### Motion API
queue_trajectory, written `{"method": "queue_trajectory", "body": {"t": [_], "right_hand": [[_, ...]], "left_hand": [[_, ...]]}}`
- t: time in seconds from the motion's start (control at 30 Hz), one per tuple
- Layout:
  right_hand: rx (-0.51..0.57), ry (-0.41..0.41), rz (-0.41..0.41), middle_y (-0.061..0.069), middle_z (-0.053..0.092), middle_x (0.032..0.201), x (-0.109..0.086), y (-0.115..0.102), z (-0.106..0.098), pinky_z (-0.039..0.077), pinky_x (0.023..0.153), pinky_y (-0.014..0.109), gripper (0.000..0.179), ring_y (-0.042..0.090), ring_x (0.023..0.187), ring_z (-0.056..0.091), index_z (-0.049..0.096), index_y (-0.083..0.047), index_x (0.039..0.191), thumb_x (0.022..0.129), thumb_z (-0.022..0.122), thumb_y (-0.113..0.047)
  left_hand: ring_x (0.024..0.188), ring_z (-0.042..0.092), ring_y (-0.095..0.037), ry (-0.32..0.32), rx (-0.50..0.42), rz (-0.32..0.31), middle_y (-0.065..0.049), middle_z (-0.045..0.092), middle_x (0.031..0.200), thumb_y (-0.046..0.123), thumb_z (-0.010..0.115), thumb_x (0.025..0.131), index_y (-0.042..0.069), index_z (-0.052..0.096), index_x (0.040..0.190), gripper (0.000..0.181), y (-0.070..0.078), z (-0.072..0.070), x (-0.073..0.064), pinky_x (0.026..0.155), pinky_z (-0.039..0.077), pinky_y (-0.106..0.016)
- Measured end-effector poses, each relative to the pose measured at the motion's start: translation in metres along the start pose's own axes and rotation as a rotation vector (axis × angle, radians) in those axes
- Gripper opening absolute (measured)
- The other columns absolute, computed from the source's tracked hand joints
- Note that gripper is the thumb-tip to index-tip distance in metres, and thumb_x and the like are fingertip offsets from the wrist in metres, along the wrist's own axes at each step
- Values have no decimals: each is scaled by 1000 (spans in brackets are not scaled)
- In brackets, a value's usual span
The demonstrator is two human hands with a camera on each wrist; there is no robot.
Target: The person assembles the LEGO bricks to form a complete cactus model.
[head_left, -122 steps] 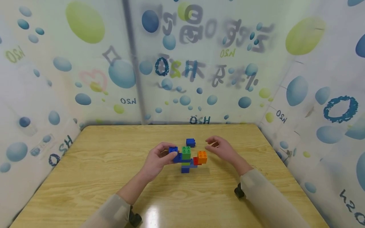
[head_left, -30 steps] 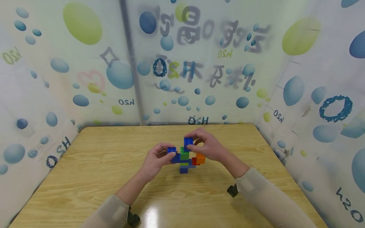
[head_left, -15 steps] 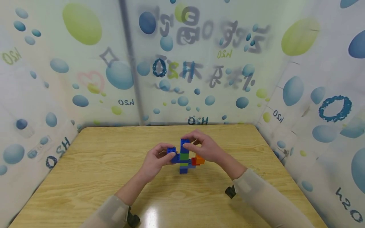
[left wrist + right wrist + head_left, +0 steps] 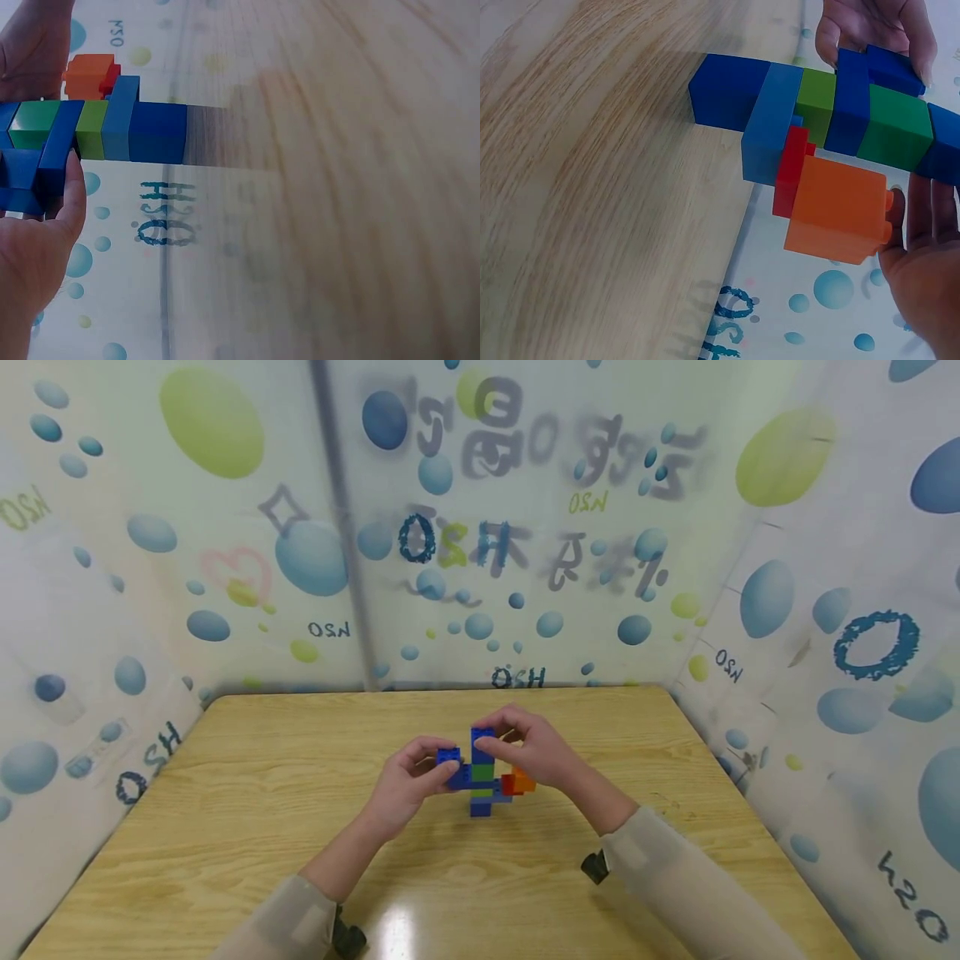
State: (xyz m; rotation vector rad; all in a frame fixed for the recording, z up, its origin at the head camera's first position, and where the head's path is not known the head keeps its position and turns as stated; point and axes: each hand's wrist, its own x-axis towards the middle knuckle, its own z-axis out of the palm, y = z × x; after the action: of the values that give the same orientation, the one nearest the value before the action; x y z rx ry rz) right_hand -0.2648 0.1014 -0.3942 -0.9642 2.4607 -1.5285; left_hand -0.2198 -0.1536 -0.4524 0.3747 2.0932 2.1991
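A tower of toy building blocks stands upright on the table, with a dark blue block (image 4: 727, 90) at its foot. Above that come a lighter blue block (image 4: 769, 124), a lime block (image 4: 816, 105), a long dark blue block and a green block (image 4: 483, 772). My left hand (image 4: 405, 785) pinches the blue block (image 4: 448, 756) on the left arm of the tower. At the top, my right hand (image 4: 542, 749) grips a blue block (image 4: 482, 745) seated on the green one. A red block (image 4: 789, 176) and an orange block (image 4: 836, 210) jut out to the right, partly behind my right hand.
The wooden table (image 4: 300, 752) reaches back to a patterned curtain (image 4: 465, 610), with more patterned sheeting on both sides. Black wrist cameras (image 4: 348, 935) hang below the sleeves.
My right hand has picked up the loose blue block from behind the tower and brought it onto the green block. My left hand has kept its hold on the tower's left arm.
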Motion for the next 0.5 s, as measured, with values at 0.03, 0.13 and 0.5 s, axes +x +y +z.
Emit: {"method": "queue_trajectory", "body": {"t": [0.03, 0.13, 0.5], "right_hand": [[3, 4, 3, 5, 70, 121, 0, 0, 1, 59, 99, 39, 27, 22, 108, 68, 75, -15, 132, 108, 72, -27], [18, 8, 7, 6, 70, 121, 0, 2, 2, 60, 96, 38, 26, 23, 105, 69, 75, -15, 131, 107, 73, -25], [49, 21, 5, 7, 70, 119, -2, 5, 4, 61, 91, 31, 27, 23, 105, 69, 74, -14, 132, 108, 72, -26]], "left_hand": [[112, 72, -21, 1, 2, 0, -12, 64, 129, 16, 71, 109, 2, 62, 141, 36, 0, 0, 0, 90, 68, -34], [113, 72, -22, -2, 5, 5, -11, 65, 129, 17, 71, 109, 3, 62, 140, 35, 1, 0, -1, 90, 68, -34], [113, 72, -22, -9, 6, 20, -9, 66, 128, 18, 71, 109, 4, 63, 140, 35, 1, 0, -1, 91, 68, -35]]}}
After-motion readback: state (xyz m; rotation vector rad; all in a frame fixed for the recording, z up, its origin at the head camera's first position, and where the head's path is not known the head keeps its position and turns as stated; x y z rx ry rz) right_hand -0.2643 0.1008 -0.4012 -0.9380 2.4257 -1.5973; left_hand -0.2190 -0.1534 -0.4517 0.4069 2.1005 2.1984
